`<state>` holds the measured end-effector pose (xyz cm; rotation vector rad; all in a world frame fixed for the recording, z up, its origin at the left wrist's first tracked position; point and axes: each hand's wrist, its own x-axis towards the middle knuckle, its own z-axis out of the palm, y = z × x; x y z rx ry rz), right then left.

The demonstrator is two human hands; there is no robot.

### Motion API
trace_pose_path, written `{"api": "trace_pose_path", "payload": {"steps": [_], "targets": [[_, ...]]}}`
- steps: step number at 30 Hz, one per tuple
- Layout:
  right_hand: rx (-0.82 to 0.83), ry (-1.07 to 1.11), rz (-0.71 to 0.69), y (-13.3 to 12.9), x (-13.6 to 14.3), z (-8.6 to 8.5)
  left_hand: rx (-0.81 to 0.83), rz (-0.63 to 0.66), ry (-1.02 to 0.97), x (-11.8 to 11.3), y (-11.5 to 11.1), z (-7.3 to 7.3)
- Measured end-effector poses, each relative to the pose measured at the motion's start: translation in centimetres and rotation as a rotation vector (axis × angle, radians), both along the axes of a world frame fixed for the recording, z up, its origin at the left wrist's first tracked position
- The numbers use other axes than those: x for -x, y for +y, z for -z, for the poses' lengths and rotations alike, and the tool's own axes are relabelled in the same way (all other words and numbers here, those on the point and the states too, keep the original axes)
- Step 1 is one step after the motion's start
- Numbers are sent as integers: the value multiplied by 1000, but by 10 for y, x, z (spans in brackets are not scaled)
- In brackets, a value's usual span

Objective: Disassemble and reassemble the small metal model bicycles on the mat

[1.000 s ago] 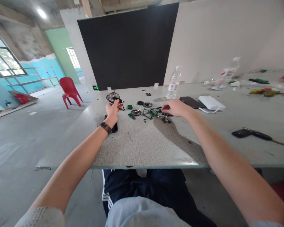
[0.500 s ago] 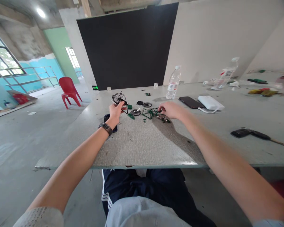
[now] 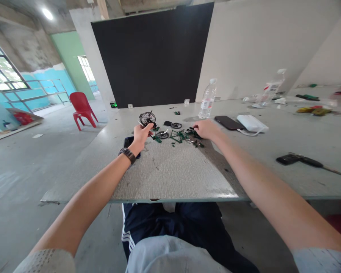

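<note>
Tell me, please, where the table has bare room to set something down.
The table is bare between its near edge and the green parts, and between the white case and black tool; crowded between left hand and right hand.

No word, brand or number can be read with certainty. A small black box with a green-lit display, by the foot of the large black panel, shows glowing marks too small to make out. The clear plastic bottle and the farther clear plastic bottle carry white labels with red print, illegible here.
</note>
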<state>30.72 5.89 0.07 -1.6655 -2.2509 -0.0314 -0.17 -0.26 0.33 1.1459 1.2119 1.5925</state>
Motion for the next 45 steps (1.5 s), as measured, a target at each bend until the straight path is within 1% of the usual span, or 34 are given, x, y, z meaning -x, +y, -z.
{"api": "trace_pose_path", "payload": {"steps": [3,6,11,16,23,26,29,32,37,40,45], "targets": [[10,-47,43,0,0,-2,-9,-6,5,0,0,0],[16,-52,19,-3,-3,-11,-1,-13,28,0,0,1],[63,-104,53,-11,-22,-27,-7,-14,76,0,4,4],[163,-128,100,-18,-37,-33,-28,-10,112,1,6,8],[231,-65,83,-21,-27,-31,-6,7,80,0,4,8],[247,-91,76,-22,-23,-31,4,17,62,-1,2,6],[245,-127,33,-21,-20,-29,21,32,58,-2,0,5],[172,-132,-16,-16,-16,-22,24,38,60,-3,-1,4],[-72,-140,-55,-2,-1,-3,33,34,93,-3,-2,4],[-84,-166,-39,6,11,4,31,56,103,-3,-2,5],[-57,-148,7,7,21,3,39,56,100,-5,-1,6]]}}
